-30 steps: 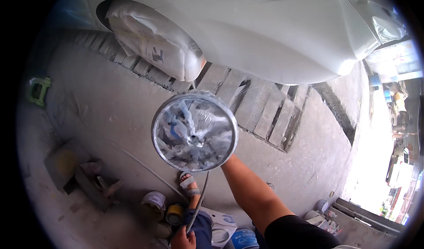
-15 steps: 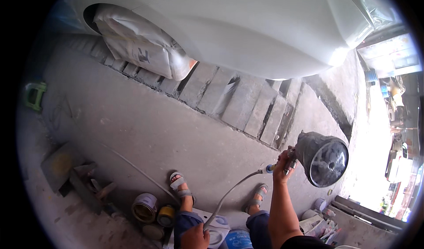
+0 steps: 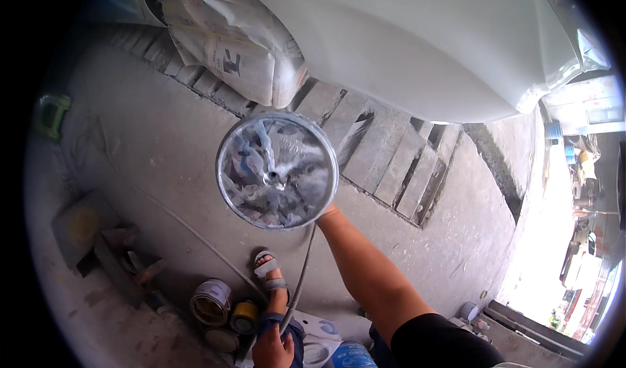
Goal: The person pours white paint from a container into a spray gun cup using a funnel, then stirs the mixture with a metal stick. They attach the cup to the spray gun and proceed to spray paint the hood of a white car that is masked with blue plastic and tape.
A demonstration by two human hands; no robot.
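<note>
My right arm reaches forward with a spray gun; its round, paint-smeared cup [image 3: 277, 171] faces up at me and hides the gun body and most of my right hand [image 3: 328, 214]. Low in the view, my left hand [image 3: 272, 350] is closed around the grey air hose [image 3: 301, 273] beside my left knee. Up toward the cup the hose passes out of sight. Beyond the gun is a pale car body panel [image 3: 417, 48], with a wheel wrapped in a wrinkled white cover [image 3: 225, 45] at its left. The cup appears apart from the panel.
Concrete slabs [image 3: 375, 149] with gaps lie beneath the car. Paint cans [image 3: 210, 303] stand by my left foot, near a blue bucket [image 3: 352, 355]. Another hose [image 3: 195, 237] crosses the floor. A green stool-like object [image 3: 53, 115] is far left; dark scrap [image 3: 117, 257] lies nearer.
My right hand has swung left with the spray gun, from near the right foot to before the wrapped wheel. The hose has followed. My left hand has shifted slightly left.
</note>
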